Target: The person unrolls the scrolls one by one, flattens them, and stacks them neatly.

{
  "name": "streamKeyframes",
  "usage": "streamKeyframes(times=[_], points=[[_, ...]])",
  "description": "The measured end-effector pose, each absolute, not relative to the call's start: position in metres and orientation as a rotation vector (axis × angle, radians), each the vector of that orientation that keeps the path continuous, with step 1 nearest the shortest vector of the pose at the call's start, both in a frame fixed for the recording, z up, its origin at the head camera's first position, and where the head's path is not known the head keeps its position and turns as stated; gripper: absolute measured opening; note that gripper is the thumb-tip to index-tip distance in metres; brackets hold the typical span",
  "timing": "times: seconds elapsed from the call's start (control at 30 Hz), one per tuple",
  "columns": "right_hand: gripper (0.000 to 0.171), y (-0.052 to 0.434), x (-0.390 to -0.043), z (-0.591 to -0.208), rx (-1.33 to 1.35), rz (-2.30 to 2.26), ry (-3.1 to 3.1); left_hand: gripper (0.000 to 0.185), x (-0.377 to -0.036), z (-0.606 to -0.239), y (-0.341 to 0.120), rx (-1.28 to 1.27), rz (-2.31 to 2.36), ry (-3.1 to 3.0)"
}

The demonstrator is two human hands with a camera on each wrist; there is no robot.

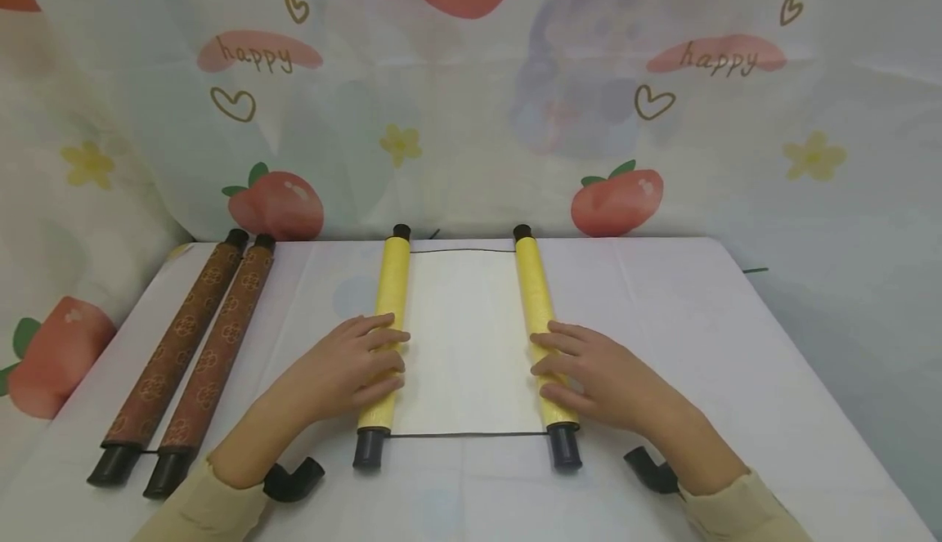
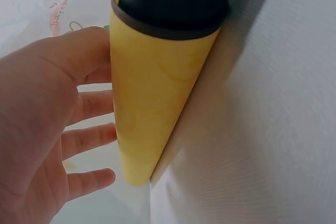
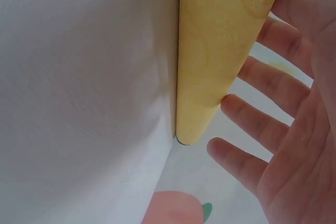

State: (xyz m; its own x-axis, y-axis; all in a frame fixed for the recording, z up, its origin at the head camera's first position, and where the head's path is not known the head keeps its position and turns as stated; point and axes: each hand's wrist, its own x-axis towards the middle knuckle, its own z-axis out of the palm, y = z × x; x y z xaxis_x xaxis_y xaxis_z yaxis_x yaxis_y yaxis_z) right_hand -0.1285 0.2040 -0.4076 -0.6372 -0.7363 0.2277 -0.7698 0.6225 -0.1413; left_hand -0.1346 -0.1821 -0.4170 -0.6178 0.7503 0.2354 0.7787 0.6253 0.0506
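Note:
A yellow scroll (image 1: 464,346) lies partly unrolled on the white-covered table, its pale middle showing between two yellow rolls with black end knobs. My left hand (image 1: 353,370) rests its spread fingers on the left roll (image 1: 394,272). On the right roll (image 1: 531,280) lie the fingers of my right hand (image 1: 589,370), also spread apart. In the left wrist view the fingertips touch the side of the yellow roll (image 2: 152,93) below its black knob (image 2: 173,3). The right wrist view has the fingers along the other yellow roll (image 3: 215,51), fairly straight.
To the left lies a brown patterned scroll (image 1: 177,338), its two rolls side by side with black ends. A black curved piece (image 1: 294,481) shows beside my left wrist, another (image 1: 651,470) beside the right. Behind the table hangs a printed cloth (image 1: 471,117).

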Motion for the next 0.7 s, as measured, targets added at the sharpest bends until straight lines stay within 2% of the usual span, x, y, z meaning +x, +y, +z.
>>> streamKeyframes(times=[0.7], points=[[0.034, 0.2067, -0.1289, -0.4048, 1.219, 0.292, -2.759, 0.009, -0.1366, -0.4198, -0.1848, -1.243, -0.252, -2.589]])
